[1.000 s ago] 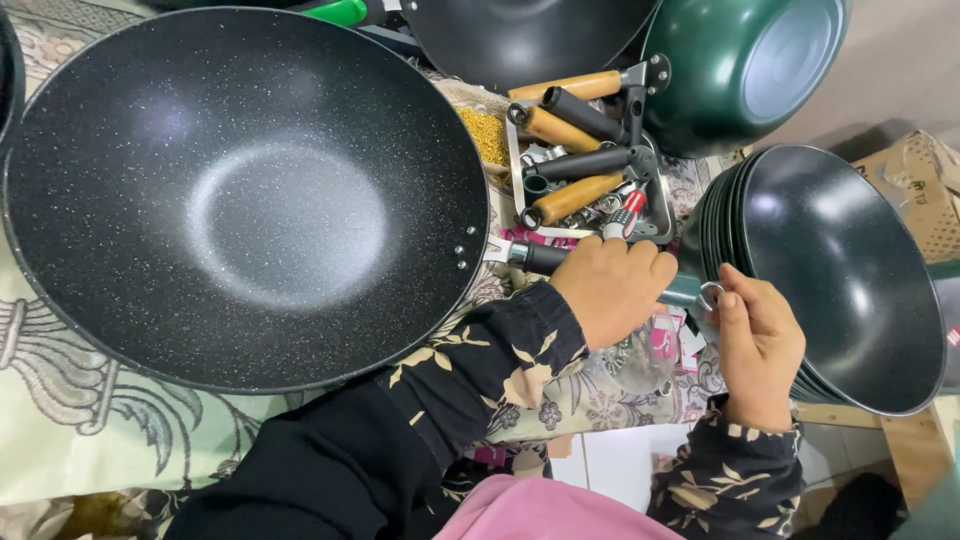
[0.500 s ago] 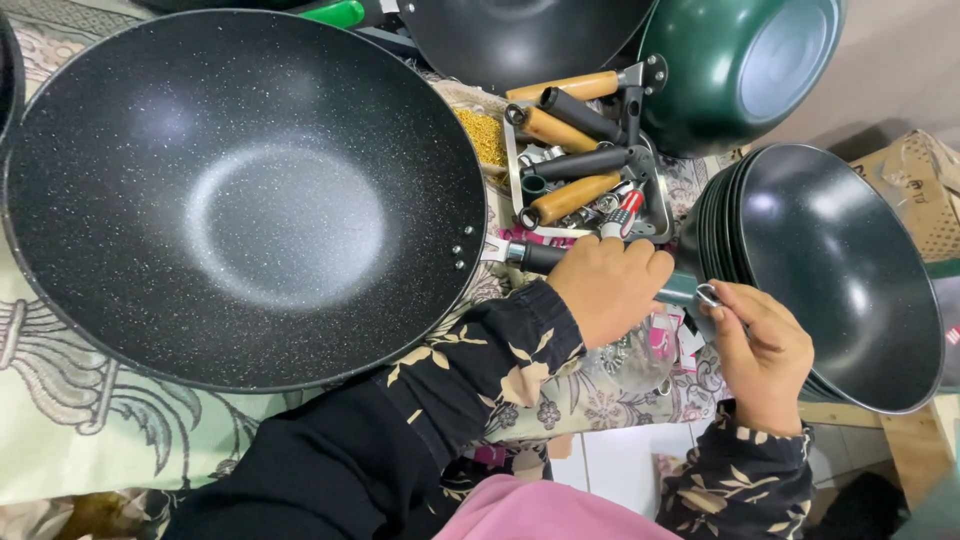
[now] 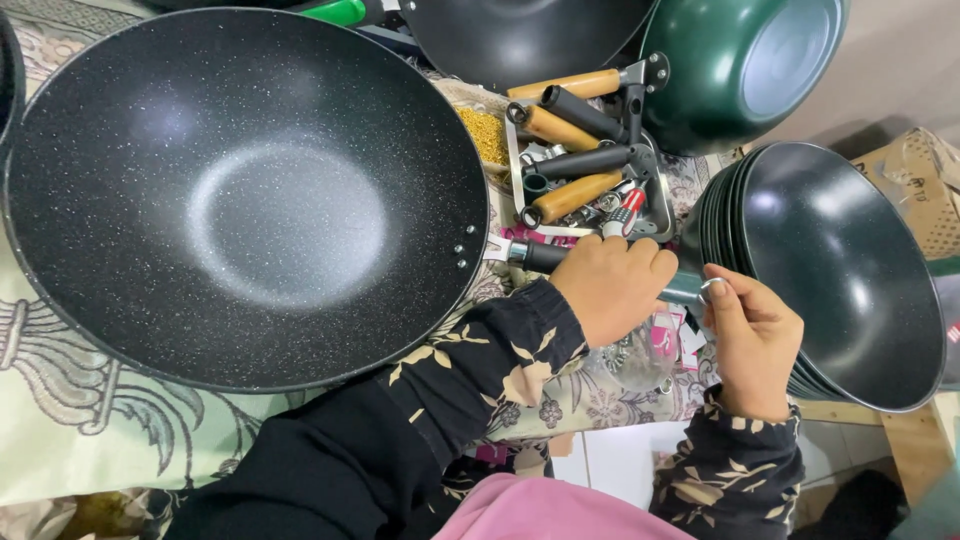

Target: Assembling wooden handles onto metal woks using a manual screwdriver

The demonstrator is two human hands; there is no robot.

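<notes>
Head view: a shallow metal tray (image 3: pixel 660 205) behind the hands holds loose pan handles (image 3: pixel 570 160), some wood-coloured, some black, lying crosswise with small metal fittings among them; just left of it a small container of yellow grains (image 3: pixel 487 135) shows. A big black speckled wok (image 3: pixel 240 190) fills the left half, empty, resting on a patterned green cloth (image 3: pixel 90 440). To the right stands a tilted stack of dark woks (image 3: pixel 840 260), nested one in another, and a green wok (image 3: pixel 740 70) lies upturned at the top. The left hand (image 3: pixel 612 285), knuckles up, is wrapped closed around the wok's dark handle (image 3: pixel 535 256), near where it meets the rim. The right hand (image 3: pixel 752 345) pinches a small metal ring (image 3: pixel 710 290) at the handle's far end between thumb and fingertips. A brown cardboard box (image 3: pixel 915 185) sits at the right edge behind the stack.
</notes>
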